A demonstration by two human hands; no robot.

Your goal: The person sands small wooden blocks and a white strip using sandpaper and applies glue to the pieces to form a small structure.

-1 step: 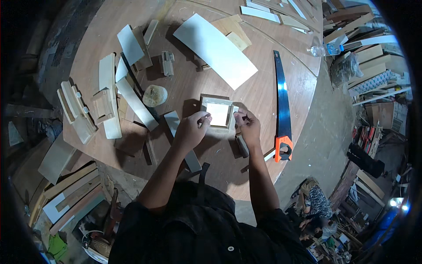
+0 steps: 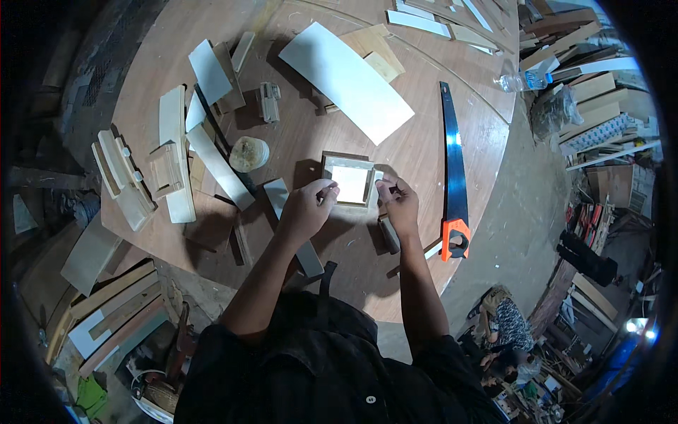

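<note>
A small square wooden box (image 2: pixel 351 204) with a white inner face sits in front of me on the round-edged table. My left hand (image 2: pixel 307 207) is closed, thumb and fingers pinched at the box's left rim. On the opposite side my right hand (image 2: pixel 401 208) pinches the right wall, its fingers bent. The hands hide part of both side walls. Close below the right hand lies a short dark wood block (image 2: pixel 388 234). Beside the left forearm a long narrow board (image 2: pixel 277 198) runs partly under the arm.
A handsaw (image 2: pixel 455 162) with an orange handle lies at the right. A large white panel (image 2: pixel 346 81) rests behind the box. To the left are a round tub (image 2: pixel 249 154), a small wooden piece (image 2: pixel 269 102) and several board offcuts (image 2: pixel 176 152). A plastic bottle (image 2: pixel 524 80) lies past the table's right edge.
</note>
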